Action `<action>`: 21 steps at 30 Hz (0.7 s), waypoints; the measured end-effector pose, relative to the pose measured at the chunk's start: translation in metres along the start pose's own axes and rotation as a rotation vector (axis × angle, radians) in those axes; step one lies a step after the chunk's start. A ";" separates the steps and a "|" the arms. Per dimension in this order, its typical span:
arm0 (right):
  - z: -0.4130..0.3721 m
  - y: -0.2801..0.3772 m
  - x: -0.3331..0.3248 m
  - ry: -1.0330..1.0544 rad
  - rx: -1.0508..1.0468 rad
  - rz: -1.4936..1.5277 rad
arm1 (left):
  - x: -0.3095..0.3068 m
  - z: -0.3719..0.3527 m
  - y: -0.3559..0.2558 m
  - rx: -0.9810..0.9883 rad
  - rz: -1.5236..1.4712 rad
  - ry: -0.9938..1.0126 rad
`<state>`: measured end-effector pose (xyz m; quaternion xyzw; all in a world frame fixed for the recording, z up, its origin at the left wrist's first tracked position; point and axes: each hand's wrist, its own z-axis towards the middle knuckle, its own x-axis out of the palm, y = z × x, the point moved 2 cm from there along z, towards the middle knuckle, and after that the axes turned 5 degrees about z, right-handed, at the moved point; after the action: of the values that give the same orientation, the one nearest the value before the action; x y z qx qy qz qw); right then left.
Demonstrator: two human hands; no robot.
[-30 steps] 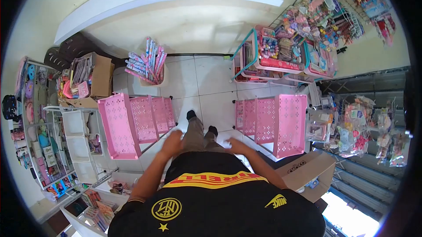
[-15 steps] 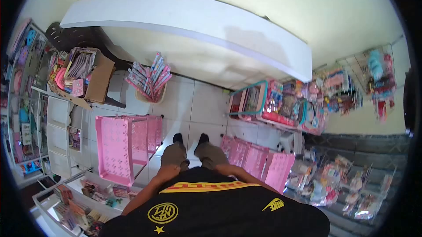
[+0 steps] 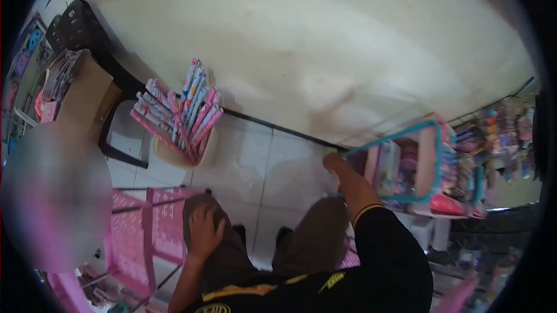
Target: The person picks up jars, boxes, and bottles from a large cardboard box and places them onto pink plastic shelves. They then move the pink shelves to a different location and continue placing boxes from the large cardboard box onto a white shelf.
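Observation:
My left hand (image 3: 205, 232) lies on my left knee with its fingers spread, holding nothing. My right arm stretches down to the floor by the wall. There my right hand (image 3: 332, 163) is closed at a small yellow-green thing (image 3: 331, 151), too small to name. That spot is beside the pink rack with a teal frame (image 3: 438, 156), which holds packed goods. Whatever lies between the right fingers is hidden.
Rolls of wrapping paper (image 3: 184, 110) stand in a cream bin (image 3: 168, 153) ahead on the left. A dark chair (image 3: 78, 26) and a cardboard box (image 3: 84, 95) are farther left. Pink plastic shelving (image 3: 129, 229) stands left of my legs. A blurred patch covers the left edge.
I have bent lower, and the view is closer to the floor and wall. My right hand has gone from my lap out to the wall's foot. The white wall shelf has left view.

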<state>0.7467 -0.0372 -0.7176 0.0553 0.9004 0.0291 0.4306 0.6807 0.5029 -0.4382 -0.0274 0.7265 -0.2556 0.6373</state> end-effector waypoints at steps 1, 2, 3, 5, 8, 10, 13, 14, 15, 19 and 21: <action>0.022 -0.012 0.000 -0.036 -0.102 -0.181 | 0.011 0.009 0.002 0.001 0.019 -0.040; 0.036 -0.027 0.018 -0.098 -0.040 -0.190 | 0.018 0.006 -0.006 0.052 0.147 -0.013; 0.053 -0.037 0.026 -0.162 0.017 -0.207 | 0.027 0.005 -0.009 0.091 0.269 0.008; 0.048 -0.031 0.019 -0.253 0.055 -0.228 | 0.040 0.004 -0.002 0.028 0.270 -0.009; 0.087 -0.056 0.060 -0.149 0.024 -0.401 | 0.046 0.001 -0.004 -0.028 0.264 -0.037; 0.075 -0.036 0.057 -0.190 0.028 -0.457 | 0.041 -0.006 -0.009 -0.064 0.253 -0.042; 0.080 -0.036 0.102 -0.392 -0.147 -0.213 | 0.025 -0.013 -0.021 -0.045 0.148 0.003; 0.064 -0.009 0.088 -0.262 -0.150 -0.009 | 0.018 -0.015 -0.028 -0.034 0.127 0.057; 0.039 0.023 0.066 -0.203 -0.218 0.065 | 0.013 -0.014 -0.034 -0.020 0.106 0.093; -0.036 0.149 -0.003 0.062 -0.176 0.290 | 0.016 -0.022 -0.028 0.005 0.033 0.061; -0.075 0.194 -0.030 0.126 -0.252 0.302 | 0.026 -0.023 -0.024 -0.005 0.101 0.116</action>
<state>0.7215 0.1509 -0.6286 0.1333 0.8963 0.2089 0.3676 0.6470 0.4806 -0.4510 0.0225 0.7632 -0.2227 0.6062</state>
